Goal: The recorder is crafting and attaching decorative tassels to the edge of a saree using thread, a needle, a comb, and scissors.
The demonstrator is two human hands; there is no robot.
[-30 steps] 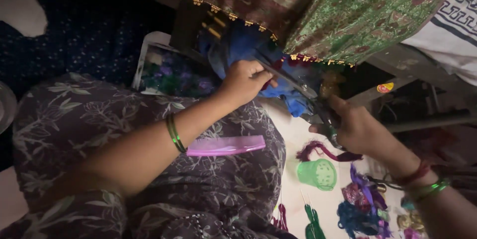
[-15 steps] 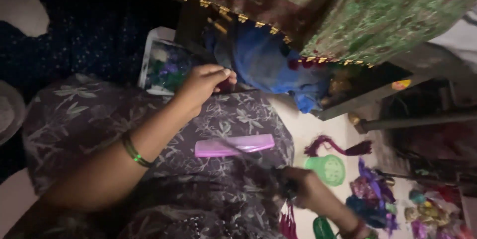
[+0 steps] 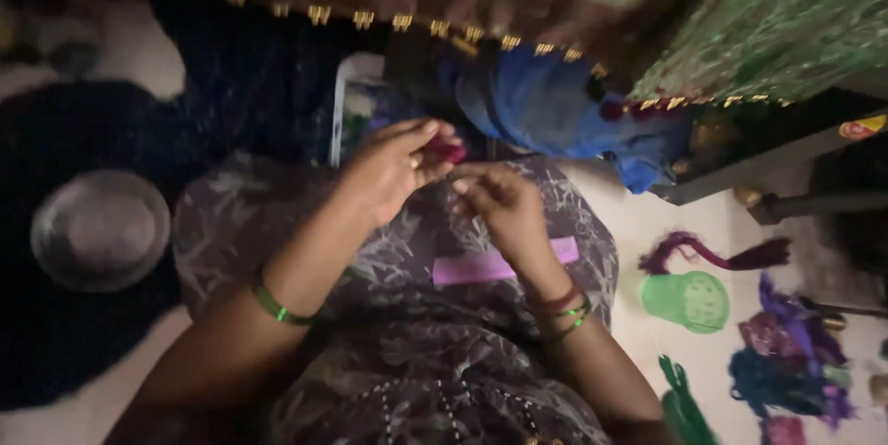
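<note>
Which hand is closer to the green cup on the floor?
Right. The right hand is over the lap, up-left of the green cup; the left hand is farther left, pinching a small red piece.

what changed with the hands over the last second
The right hand came up from low on the right and now meets the left hand above the lap. The left hand pinches a small dark red piece. The pink comb stayed on the lap, the green cup on the floor.
</note>
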